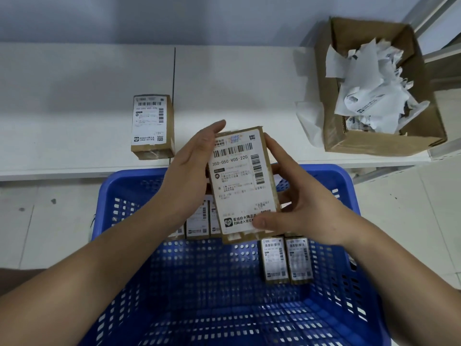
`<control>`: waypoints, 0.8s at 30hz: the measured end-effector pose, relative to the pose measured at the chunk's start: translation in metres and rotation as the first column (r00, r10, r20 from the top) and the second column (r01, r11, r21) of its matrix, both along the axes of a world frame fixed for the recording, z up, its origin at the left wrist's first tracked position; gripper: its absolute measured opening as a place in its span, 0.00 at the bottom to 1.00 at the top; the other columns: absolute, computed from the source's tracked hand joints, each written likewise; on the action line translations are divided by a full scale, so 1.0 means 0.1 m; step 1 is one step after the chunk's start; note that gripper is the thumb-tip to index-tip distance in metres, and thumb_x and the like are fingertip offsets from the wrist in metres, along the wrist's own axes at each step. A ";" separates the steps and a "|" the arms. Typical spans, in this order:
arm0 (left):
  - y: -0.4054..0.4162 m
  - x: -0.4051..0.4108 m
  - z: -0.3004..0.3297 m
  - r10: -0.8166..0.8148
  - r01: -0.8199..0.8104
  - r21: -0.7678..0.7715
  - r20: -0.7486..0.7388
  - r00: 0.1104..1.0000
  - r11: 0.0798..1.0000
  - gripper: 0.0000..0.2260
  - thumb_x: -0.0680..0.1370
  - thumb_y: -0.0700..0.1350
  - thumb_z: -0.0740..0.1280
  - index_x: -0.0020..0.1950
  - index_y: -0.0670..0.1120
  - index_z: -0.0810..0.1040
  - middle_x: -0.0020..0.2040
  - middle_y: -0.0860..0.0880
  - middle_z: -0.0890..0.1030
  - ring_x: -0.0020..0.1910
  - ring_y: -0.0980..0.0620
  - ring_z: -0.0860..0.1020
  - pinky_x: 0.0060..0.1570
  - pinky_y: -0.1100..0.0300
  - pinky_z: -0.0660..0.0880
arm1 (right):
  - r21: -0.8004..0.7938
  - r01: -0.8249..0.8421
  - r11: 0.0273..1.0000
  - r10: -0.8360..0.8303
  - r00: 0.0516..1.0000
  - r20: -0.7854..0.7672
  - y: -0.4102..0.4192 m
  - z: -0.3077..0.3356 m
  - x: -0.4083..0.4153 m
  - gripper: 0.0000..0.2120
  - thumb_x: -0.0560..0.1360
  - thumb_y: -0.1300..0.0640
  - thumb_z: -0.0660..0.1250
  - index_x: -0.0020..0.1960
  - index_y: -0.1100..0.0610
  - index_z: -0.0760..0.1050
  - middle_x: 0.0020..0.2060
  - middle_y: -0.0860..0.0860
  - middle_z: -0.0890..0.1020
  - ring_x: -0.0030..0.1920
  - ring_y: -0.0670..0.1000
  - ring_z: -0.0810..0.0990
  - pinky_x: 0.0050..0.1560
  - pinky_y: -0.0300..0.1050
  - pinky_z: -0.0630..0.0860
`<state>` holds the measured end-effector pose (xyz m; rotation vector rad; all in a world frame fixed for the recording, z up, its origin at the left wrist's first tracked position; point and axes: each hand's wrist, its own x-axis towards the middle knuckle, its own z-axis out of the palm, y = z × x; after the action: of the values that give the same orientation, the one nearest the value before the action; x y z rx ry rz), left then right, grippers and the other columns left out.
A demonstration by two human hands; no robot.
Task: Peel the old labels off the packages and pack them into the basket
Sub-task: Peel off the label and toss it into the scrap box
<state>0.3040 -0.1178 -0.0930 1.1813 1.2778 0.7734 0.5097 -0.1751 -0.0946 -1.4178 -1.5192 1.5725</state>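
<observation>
Blue basket (139,193) already holds several packed boxes (287,260). One labelled box (152,126) waits on the bench (74,96). Left hand (189,168) steadies, fingers straight, and right hand (296,203) pinches the held box (242,183), label (239,196) unpeeled. Torn labels (369,88) fill the carton (329,96).

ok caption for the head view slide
Both hands hold a labelled package over the blue basket; peeled labels fill a carton.
</observation>
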 end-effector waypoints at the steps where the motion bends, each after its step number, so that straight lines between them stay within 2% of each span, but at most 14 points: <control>1: 0.01 -0.01 0.01 -0.021 0.021 0.005 -0.006 1.000 1.000 0.16 0.85 0.57 0.52 0.70 0.68 0.71 0.48 0.69 0.83 0.50 0.66 0.82 0.47 0.67 0.81 | 0.016 0.018 1.000 -0.018 1.000 0.007 0.01 -0.01 0.01 0.56 0.68 0.59 0.80 0.78 0.28 0.48 0.60 0.38 0.78 0.51 0.56 0.86 0.48 0.54 0.85; 3: 0.02 -0.02 0.01 -0.081 0.082 -0.019 0.028 0.996 0.996 0.20 0.84 0.58 0.55 0.76 0.71 0.61 0.56 0.67 0.83 0.54 0.64 0.82 0.54 0.61 0.81 | 0.032 0.066 0.997 -0.066 0.998 -0.018 0.02 -0.03 0.02 0.55 0.68 0.58 0.80 0.79 0.32 0.49 0.61 0.43 0.79 0.53 0.55 0.86 0.50 0.56 0.84; 5: -0.02 -0.01 0.01 -0.176 0.184 -0.079 0.091 0.980 0.980 0.32 0.82 0.54 0.62 0.79 0.71 0.47 0.71 0.64 0.74 0.56 0.62 0.83 0.52 0.56 0.83 | 0.022 0.136 0.990 -0.133 0.987 -0.091 0.04 -0.03 0.02 0.54 0.69 0.60 0.78 0.80 0.34 0.48 0.64 0.48 0.79 0.55 0.57 0.86 0.52 0.58 0.84; 7: -0.09 0.02 -0.03 -0.333 0.336 -0.036 0.075 0.940 0.941 0.42 0.78 0.53 0.68 0.79 0.70 0.41 0.75 0.64 0.69 0.60 0.62 0.81 0.52 0.57 0.83 | 0.031 0.202 0.979 -0.194 0.968 -0.157 0.07 -0.02 0.03 0.52 0.71 0.61 0.76 0.81 0.35 0.48 0.66 0.48 0.79 0.58 0.57 0.85 0.54 0.57 0.83; 9: -0.15 0.05 -0.06 -0.363 0.362 0.024 0.075 0.929 0.932 0.42 0.76 0.53 0.70 0.80 0.70 0.44 0.71 0.64 0.74 0.64 0.62 0.79 0.53 0.59 0.82 | 0.055 0.219 0.974 -0.208 0.965 -0.162 0.08 0.00 0.05 0.52 0.71 0.61 0.76 0.81 0.36 0.47 0.68 0.46 0.78 0.58 0.56 0.85 0.54 0.55 0.83; 11: -0.17 0.08 -0.05 -0.253 0.254 0.006 0.121 0.960 0.967 0.35 0.79 0.53 0.66 0.79 0.70 0.50 0.62 0.64 0.81 0.59 0.60 0.82 0.49 0.60 0.83 | 0.073 0.205 0.976 -0.195 0.973 -0.121 0.08 0.00 0.06 0.54 0.70 0.59 0.77 0.81 0.34 0.46 0.67 0.44 0.77 0.54 0.58 0.86 0.52 0.57 0.84; 13: -0.18 0.11 -0.02 -0.158 0.163 -0.028 0.127 0.979 0.986 0.26 0.83 0.53 0.60 0.78 0.70 0.55 0.56 0.66 0.83 0.53 0.61 0.84 0.43 0.63 0.82 | 0.100 0.179 0.979 -0.174 0.983 -0.059 0.06 0.00 0.07 0.55 0.68 0.56 0.79 0.80 0.33 0.46 0.66 0.46 0.76 0.50 0.59 0.87 0.50 0.60 0.84; 15: -0.20 0.12 -0.03 -0.107 0.116 -0.065 0.125 0.986 0.991 0.21 0.83 0.56 0.57 0.77 0.67 0.61 0.57 0.64 0.83 0.52 0.62 0.84 0.41 0.62 0.82 | 0.108 0.140 0.984 -0.138 0.990 -0.028 0.05 0.00 0.08 0.55 0.67 0.54 0.79 0.80 0.32 0.46 0.66 0.46 0.76 0.50 0.57 0.87 0.49 0.60 0.84; 17: -0.19 0.09 -0.04 -0.105 0.119 -0.113 0.127 0.986 0.986 0.24 0.81 0.61 0.57 0.78 0.63 0.63 0.58 0.60 0.84 0.52 0.59 0.85 0.44 0.58 0.84 | 0.109 0.120 0.987 -0.117 0.993 -0.029 0.05 0.00 0.08 0.55 0.67 0.54 0.79 0.80 0.32 0.47 0.65 0.45 0.76 0.51 0.55 0.87 0.48 0.56 0.85; 19: -0.17 0.06 -0.06 -0.170 0.188 -0.135 0.135 0.976 0.973 0.33 0.76 0.63 0.61 0.81 0.64 0.55 0.60 0.59 0.84 0.54 0.58 0.85 0.49 0.55 0.84 | 0.096 0.163 0.982 -0.155 0.984 -0.085 0.07 0.00 0.09 0.53 0.69 0.58 0.78 0.81 0.35 0.48 0.65 0.46 0.78 0.53 0.55 0.87 0.49 0.53 0.85; 21: -0.15 0.04 -0.06 -0.306 0.316 -0.065 0.123 0.944 0.947 0.41 0.75 0.59 0.67 0.81 0.67 0.44 0.68 0.59 0.78 0.59 0.59 0.82 0.53 0.54 0.83 | 0.076 0.215 0.974 -0.202 0.967 -0.156 0.10 0.01 0.11 0.51 0.72 0.63 0.75 0.82 0.38 0.48 0.67 0.49 0.78 0.59 0.54 0.84 0.54 0.54 0.83; 24: -0.10 -0.01 -0.05 -0.432 0.437 0.004 0.168 0.886 0.899 0.45 0.77 0.49 0.71 0.80 0.69 0.42 0.73 0.57 0.73 0.66 0.54 0.79 0.58 0.49 0.82 | 0.066 0.217 0.974 -0.203 0.964 -0.173 0.13 0.01 0.15 0.49 0.72 0.61 0.75 0.81 0.38 0.51 0.68 0.52 0.77 0.66 0.52 0.80 0.59 0.58 0.81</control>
<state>0.3034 -0.1277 -0.0976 1.2876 0.8392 0.5005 0.5243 -0.1623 -0.0934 -1.3190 -1.2782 1.4410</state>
